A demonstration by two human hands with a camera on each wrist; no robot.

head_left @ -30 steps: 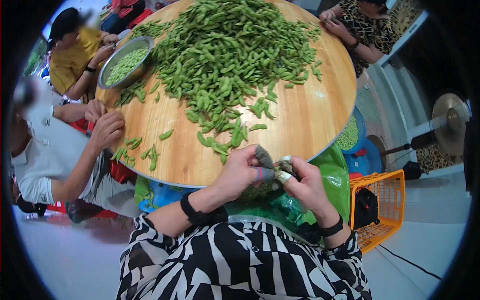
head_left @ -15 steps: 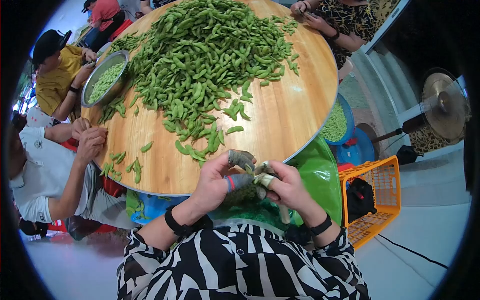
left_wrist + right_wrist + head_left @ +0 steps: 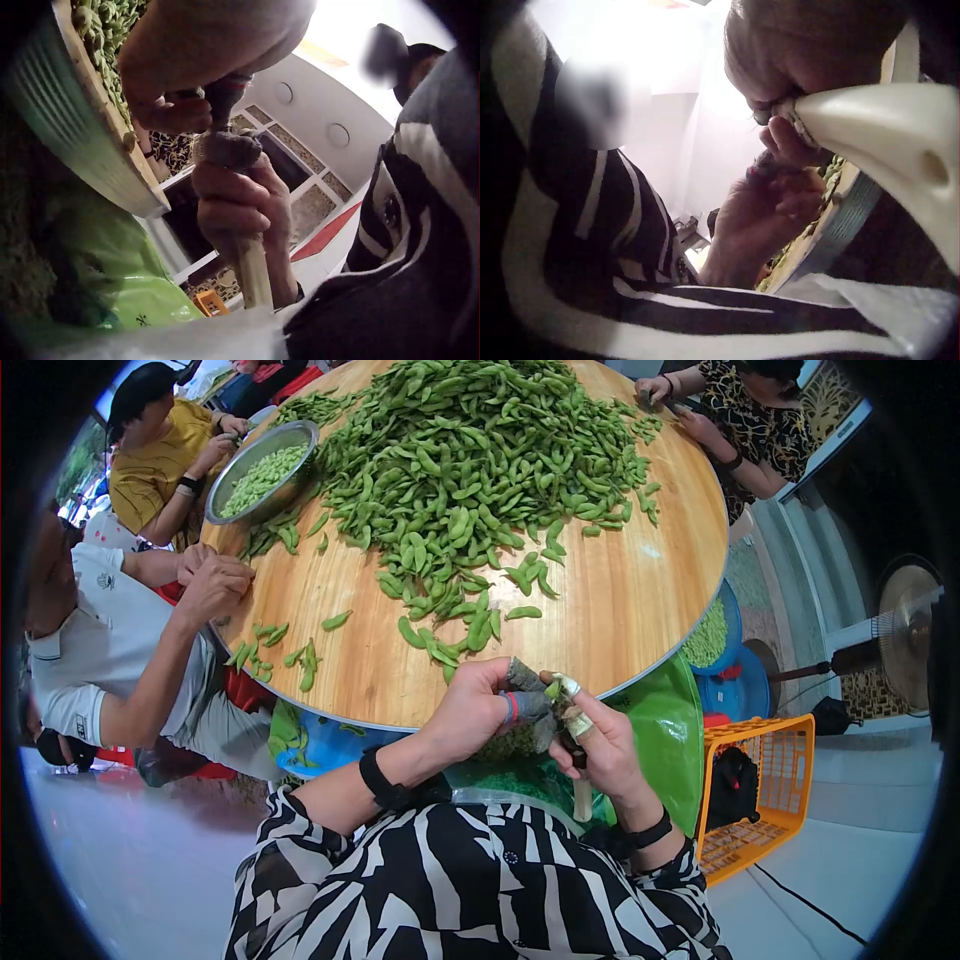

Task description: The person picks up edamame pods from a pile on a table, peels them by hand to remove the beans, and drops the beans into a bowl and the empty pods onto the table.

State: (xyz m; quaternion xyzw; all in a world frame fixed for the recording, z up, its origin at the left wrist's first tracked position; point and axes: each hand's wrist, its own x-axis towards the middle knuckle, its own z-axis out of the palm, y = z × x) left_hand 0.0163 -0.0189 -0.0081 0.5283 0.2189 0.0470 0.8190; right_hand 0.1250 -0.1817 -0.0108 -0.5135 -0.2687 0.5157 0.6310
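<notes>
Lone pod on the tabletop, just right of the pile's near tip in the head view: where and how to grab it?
I'd pinch the pod at mid-length, across its narrow width, coming down from above on the wearer's side. It lies flat, long axis roughly left to right; bare tabletop borders it on that side, while other pods sit close beyond.

One round desk (image 3: 620,600). One heap of green pods (image 3: 470,470), too many to count. One pale handle (image 3: 583,800). One metal bowl (image 3: 288,493). One orange basket (image 3: 745,848). One fan (image 3: 908,635). Two blue tubs (image 3: 738,688) on the right. Three other people (image 3: 115,625) at the desk.
</notes>
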